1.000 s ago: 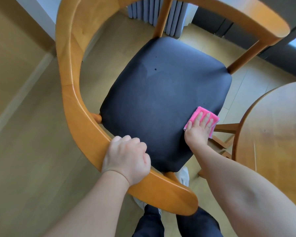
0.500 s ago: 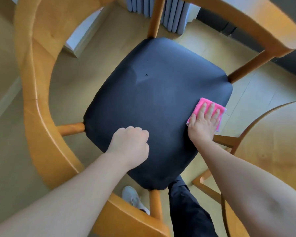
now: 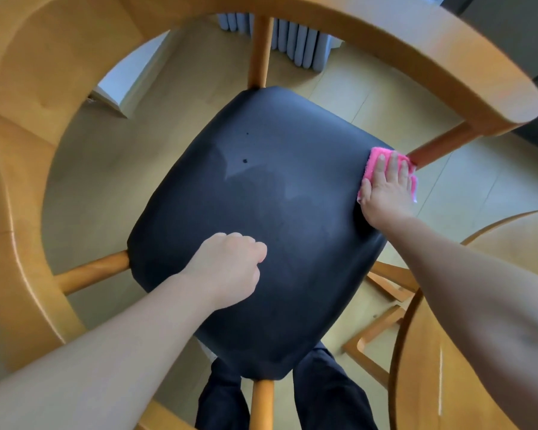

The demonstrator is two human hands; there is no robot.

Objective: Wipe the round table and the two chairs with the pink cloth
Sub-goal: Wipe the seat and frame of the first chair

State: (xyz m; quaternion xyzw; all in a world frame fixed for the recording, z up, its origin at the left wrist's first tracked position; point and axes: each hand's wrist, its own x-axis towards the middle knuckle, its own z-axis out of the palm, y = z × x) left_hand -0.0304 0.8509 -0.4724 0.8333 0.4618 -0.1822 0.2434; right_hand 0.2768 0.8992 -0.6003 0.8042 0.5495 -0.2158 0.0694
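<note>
Step in hand: wiping the chair's black seat [image 3: 261, 231], working along its right edge.
Pink cloth [image 3: 375, 165]: flat on the seat's far right corner, beside a wooden strut [image 3: 438, 148].
Right hand [image 3: 385, 193]: fingers straight, pressing the cloth down.
Left hand [image 3: 227, 268]: curled into a loose fist over the seat's near part; it seems to hold nothing, though the palm is hidden.
Round table [image 3: 485, 352]: near right, just beside the chair.
Next move: probably sweep the cloth across the seat's unwiped middle, keeping flat pressure.

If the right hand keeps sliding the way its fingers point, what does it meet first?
Most likely the wooden arm support just past the seat's far corner; the right hand and pink cloth are almost there, though depth is uncertain.
</note>
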